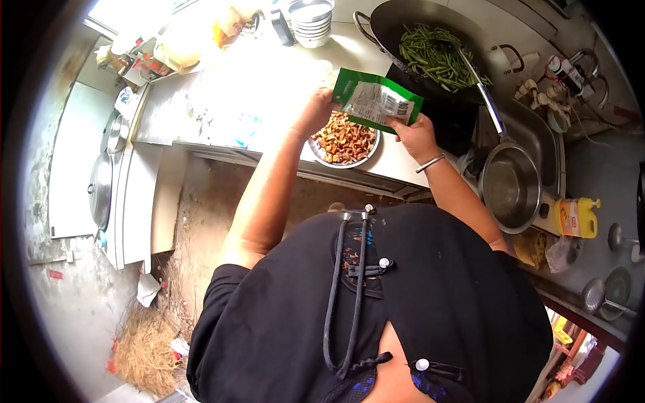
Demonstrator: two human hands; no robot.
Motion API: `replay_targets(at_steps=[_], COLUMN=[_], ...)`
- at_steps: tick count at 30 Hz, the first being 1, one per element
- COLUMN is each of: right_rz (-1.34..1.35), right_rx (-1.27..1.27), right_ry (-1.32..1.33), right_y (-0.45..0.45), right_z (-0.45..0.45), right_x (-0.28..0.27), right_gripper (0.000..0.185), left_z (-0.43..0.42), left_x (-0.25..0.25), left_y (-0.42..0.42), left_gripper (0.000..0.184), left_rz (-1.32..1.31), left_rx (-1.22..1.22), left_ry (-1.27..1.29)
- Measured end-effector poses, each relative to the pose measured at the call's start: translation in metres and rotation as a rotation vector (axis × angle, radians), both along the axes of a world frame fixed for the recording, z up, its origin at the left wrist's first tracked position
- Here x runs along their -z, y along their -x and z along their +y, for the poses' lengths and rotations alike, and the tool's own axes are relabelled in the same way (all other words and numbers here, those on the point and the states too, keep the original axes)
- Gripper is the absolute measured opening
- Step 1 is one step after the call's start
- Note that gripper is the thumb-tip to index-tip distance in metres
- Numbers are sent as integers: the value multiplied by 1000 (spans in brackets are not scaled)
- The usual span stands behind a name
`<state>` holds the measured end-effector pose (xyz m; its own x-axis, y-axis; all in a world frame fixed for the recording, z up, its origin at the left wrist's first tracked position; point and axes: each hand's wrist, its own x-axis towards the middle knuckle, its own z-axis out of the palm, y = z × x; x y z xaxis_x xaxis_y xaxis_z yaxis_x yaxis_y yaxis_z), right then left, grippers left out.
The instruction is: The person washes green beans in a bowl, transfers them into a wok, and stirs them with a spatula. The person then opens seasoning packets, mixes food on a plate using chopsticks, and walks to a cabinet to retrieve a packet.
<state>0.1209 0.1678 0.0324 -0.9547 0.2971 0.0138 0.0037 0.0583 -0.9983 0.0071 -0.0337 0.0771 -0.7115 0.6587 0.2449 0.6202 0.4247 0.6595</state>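
Note:
Both of my hands hold up a green packet with a pale printed label and a barcode. My left hand is closed on its left end; glare washes out part of that hand. With thumb and fingers, my right hand pinches the lower right corner. Just below the packet, a plate of browned chopped food pieces sits on the counter. Behind and to the right stands a dark wok with green beans in it, and a long-handled spatula leans across its rim.
A metal pot stands at the right by the sink, near a yellow bottle. Stacked bowls are at the back. Ladles hang or lie at the far right. Straw lies on the floor, lower left.

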Motion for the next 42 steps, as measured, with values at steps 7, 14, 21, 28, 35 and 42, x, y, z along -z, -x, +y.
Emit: replay_targets(at_steps=[7, 14, 21, 28, 35, 42], right_rz=[220, 328, 308, 119, 59, 5], right_rx=[-26, -39, -56, -24, -78, -13], right_ry=[-173, -365, -541, -405, -511, -141], right_y=[16, 24, 28, 27, 20, 21], right_z=[-6, -18, -27, -32, -43, -50], right_x=[-5, -15, -10, 14, 1, 18], right_gripper=[17, 19, 20, 21, 20, 20], left_z=[-8, -23, -26, -20, -21, -28], left_x=[22, 48, 88, 122, 123, 94], left_y=[25, 33, 45, 42, 43, 33], left_gripper=[16, 17, 11, 14, 17, 35], left_rz=[69, -265, -341, -283, -224, -395], left_rx=[164, 38, 106, 92, 40, 5], left_ry=[-117, -136, -384, -288, -30, -60])
